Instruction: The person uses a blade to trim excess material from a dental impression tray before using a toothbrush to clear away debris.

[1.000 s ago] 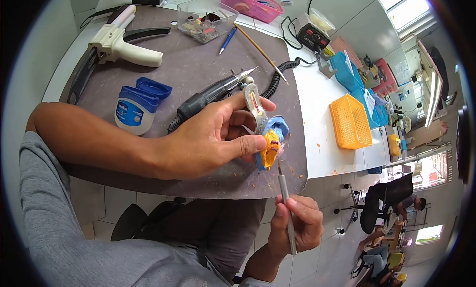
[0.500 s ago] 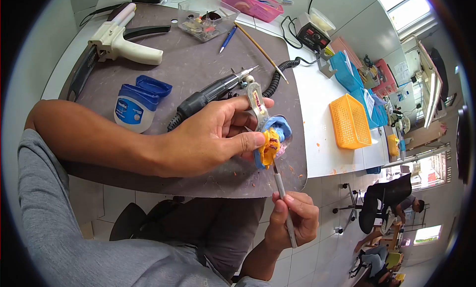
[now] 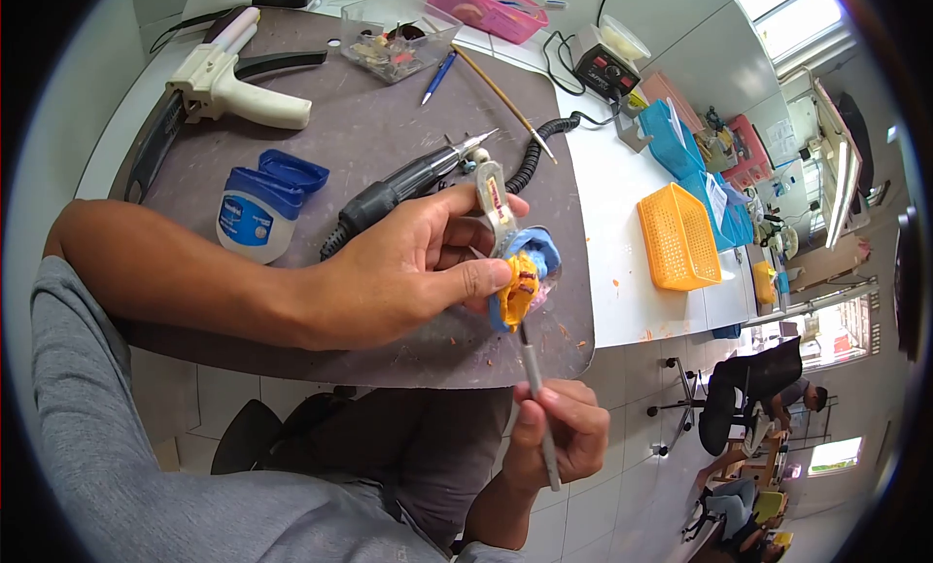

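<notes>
My left hand is closed around a dental impression tray, its metal handle pointing up between my fingers. Blue and orange impression material fills the tray, with dark red marks on the orange part and a bit of pink at its right side. My left thumb presses on the orange material. Below it, my right hand pinches a slim grey metal-handled knife. The tool's thin tip reaches the lower edge of the orange material; whether it cuts in is too small to tell.
Behind my left hand lies a black rotary handpiece with a coiled cord. A Vaseline jar, a dispensing gun, a blue pen, a brush and a clear box are on the mat. An orange basket stands right.
The whole scene has shifted slightly left in view. My right hand and the knife have moved a little left relative to the tray; my left hand keeps its hold.
</notes>
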A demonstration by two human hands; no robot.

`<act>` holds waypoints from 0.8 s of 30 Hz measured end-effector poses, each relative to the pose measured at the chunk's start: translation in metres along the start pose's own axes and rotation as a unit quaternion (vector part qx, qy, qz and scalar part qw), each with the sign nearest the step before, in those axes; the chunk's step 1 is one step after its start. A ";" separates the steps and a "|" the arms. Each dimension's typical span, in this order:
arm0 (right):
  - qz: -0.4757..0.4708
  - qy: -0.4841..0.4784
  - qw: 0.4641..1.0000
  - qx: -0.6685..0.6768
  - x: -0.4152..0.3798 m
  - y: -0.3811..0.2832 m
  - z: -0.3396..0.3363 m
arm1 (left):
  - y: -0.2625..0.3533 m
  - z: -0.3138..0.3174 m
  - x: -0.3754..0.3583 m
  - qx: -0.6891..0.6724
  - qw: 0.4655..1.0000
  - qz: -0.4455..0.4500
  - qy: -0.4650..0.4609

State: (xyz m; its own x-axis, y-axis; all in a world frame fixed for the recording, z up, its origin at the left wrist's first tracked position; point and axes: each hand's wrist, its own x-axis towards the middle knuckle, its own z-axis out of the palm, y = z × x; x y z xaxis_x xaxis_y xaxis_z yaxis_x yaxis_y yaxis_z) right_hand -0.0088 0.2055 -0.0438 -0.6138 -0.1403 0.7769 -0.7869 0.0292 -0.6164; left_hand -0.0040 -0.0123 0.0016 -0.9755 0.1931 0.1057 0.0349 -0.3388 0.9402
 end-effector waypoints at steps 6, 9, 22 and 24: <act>0.047 0.063 0.997 -0.014 -0.006 -0.002 0.006 | 0.001 0.000 -0.001 0.020 1.000 0.008 0.006; 0.027 0.038 0.999 0.006 -0.008 -0.004 0.007 | 0.001 0.000 -0.001 0.013 1.000 0.013 0.001; 0.035 0.031 0.999 -0.022 -0.016 -0.002 0.013 | 0.000 0.002 -0.003 0.014 1.000 0.006 0.013; 0.042 0.036 0.998 -0.035 -0.016 0.000 0.014 | 0.001 0.001 -0.002 0.007 1.000 0.003 0.025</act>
State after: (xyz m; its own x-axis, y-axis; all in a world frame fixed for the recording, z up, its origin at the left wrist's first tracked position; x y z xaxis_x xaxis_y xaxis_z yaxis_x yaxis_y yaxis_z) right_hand 0.0023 0.1943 -0.0581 -0.6791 -0.0636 0.7313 -0.7332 0.1068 -0.6716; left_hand -0.0013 -0.0116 0.0025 -0.9849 0.1450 0.0948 0.0428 -0.3267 0.9441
